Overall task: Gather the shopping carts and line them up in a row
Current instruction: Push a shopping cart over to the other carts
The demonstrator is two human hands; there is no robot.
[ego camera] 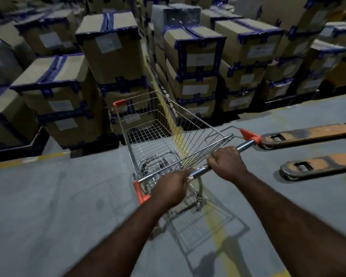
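One empty wire shopping cart (158,124) with orange corner caps stands on the grey floor in the middle of the view, its front pointing at the stacked boxes. Its chrome handle bar (245,145) runs from lower left to upper right. My left hand (171,188) grips the bar near its left end, fingers curled over it. My right hand (227,162) grips the bar further right, closed around it. No other cart is in view.
Stacks of cardboard boxes (108,48) with blue tape on dark pallets fill the far side, just ahead of the cart. The orange forks of a pallet jack (316,166) lie on the floor at the right. A yellow floor line (218,234) runs under the cart.
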